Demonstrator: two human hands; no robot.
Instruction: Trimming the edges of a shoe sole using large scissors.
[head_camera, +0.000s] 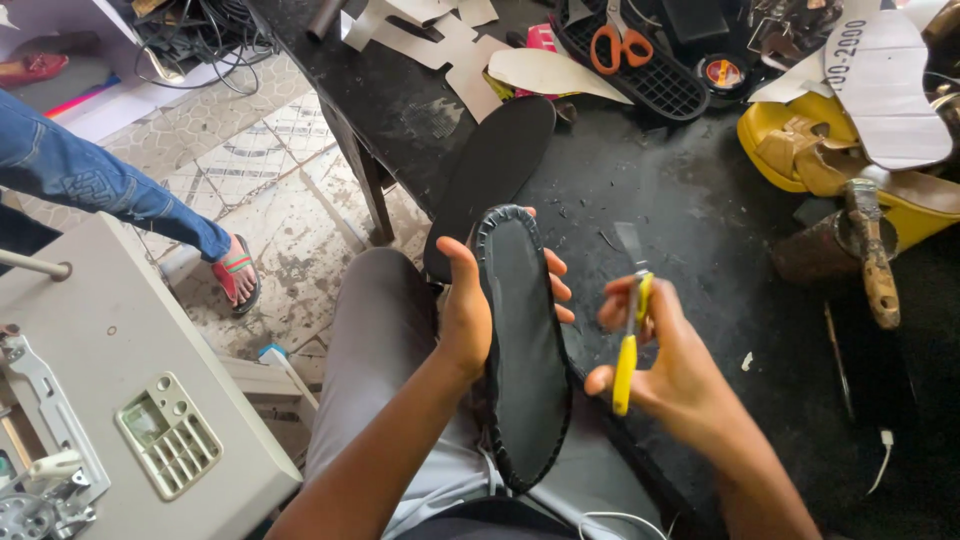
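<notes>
- Holding is how I would log both hands: the left hand is clasped around a long black shoe sole with a stitched, scalloped rim, thumb on the near face and fingers curled behind the far edge.
- The sole stands upright on its heel end over the person's grey-trousered lap, just off the near edge of the black workbench, not resting on it.
- The right hand is closed on a yellow-handled knife with a short flat steel blade, blade pointing up and away, just beside the sole's right rim but apart from it.
- Risk one, in my judgement: the left fingertips wrap the very rim the blade is nearest to; a slip along that edge could meet them.
- Risk two: the sole is braced only by one hand in the air, so it could twist under blade pressure and the cut could wander into the stitching.
- Risk three: the lap lies directly below the blade's line; a dropped knife would land there.
- Noted nearby: a second flat black sole overhanging the workbench's left edge, orange-handled scissors at the far edge, a yellow sandal at the right.
- Another person's sandalled foot stands on the tiled floor, well apart.
</notes>
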